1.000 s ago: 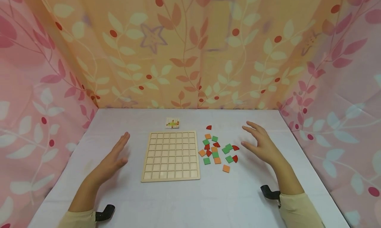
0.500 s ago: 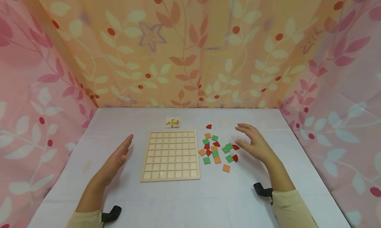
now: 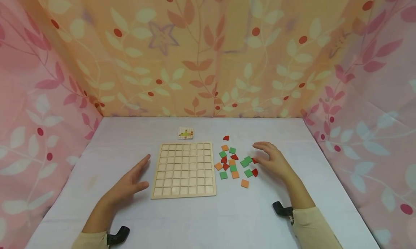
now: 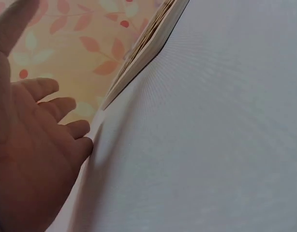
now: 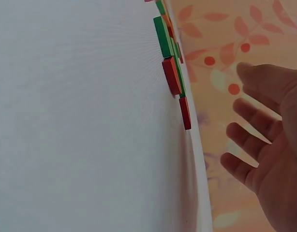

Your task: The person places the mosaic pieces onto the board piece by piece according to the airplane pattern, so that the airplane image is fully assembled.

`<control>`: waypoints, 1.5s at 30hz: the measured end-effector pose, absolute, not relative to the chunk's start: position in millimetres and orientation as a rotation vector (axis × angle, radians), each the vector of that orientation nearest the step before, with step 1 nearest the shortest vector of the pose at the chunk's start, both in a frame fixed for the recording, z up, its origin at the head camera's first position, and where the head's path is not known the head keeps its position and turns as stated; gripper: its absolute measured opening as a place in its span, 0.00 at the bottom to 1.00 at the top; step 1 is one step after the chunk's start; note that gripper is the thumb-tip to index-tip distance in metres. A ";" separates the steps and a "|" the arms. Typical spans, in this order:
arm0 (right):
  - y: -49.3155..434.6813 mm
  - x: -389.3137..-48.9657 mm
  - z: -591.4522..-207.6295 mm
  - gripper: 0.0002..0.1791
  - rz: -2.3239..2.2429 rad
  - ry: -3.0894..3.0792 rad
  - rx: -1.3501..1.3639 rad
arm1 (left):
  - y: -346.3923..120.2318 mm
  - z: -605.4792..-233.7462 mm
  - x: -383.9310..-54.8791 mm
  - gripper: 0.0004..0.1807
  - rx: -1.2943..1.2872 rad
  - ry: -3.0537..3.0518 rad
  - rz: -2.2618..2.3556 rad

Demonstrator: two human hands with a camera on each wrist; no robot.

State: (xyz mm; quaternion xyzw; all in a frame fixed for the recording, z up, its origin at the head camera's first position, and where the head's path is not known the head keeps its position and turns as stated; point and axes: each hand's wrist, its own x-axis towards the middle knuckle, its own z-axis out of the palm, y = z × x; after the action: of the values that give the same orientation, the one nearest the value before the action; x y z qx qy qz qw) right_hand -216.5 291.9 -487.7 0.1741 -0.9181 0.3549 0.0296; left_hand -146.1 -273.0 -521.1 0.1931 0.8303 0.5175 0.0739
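A square wooden grid board [image 3: 183, 197] lies in the middle of the table, its cells bare. To its left my left hand [image 3: 128, 184] hovers with fingers extended and thumb apart, holding nothing; the left wrist view shows its palm beside the board's edge [image 4: 134, 67]. My right hand [image 3: 274, 162] is over the right side of the loose pieces, fingers slightly bent and nothing in them. Its fingertips partly cover a red quarter-circle piece [image 3: 254, 161]. Around it lie green squares [image 3: 248, 173], orange squares [image 3: 245, 184] and more red quarter-circles [image 3: 226, 137].
A small pattern card [image 3: 186, 133] with a green, yellow and red design lies behind the board. White cloth [image 3: 195, 223] covers the table. Floral curtains [image 3: 201, 61] stand at the back and both sides. Each wrist wears a black camera mount [image 3: 282, 209].
My right hand has moved left toward the pieces. My left hand has come right, nearer the board, with its thumb now spread away. The board and pieces stay put on the table.
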 end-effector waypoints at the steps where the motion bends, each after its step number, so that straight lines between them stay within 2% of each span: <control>1: 292.6 -216.1 -489.4 0.26 1.100 -2.836 0.527 | -272.0 -522.3 -145.8 0.55 0.584 2.520 1.512; 10: 299.9 -215.7 -497.7 0.22 1.084 -2.861 0.509 | -264.7 -530.0 -140.4 0.64 0.551 2.633 1.251; 20: 300.9 -217.5 -508.0 0.23 1.090 -2.939 0.442 | -263.8 -530.4 -138.5 0.65 0.617 2.677 1.135; 28: 304.5 -222.1 -520.9 0.22 1.084 -2.937 0.500 | -261.0 -532.8 -138.7 0.65 0.704 2.717 1.074; 36: 304.8 -220.0 -524.4 0.22 1.053 -2.964 0.511 | -260.1 -534.3 -139.8 0.65 0.662 2.723 1.000; 45: 303.7 -220.8 -524.2 0.17 1.010 -2.962 0.522 | -260.2 -532.2 -138.9 0.65 0.647 2.733 0.970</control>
State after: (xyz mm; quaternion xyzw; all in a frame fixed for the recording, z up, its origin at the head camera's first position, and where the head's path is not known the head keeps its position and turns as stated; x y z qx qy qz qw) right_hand -220.8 303.7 -524.2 0.1644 -0.9335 0.3184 -0.0154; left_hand -138.9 -260.2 -532.2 0.2170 0.9165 0.3252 0.0849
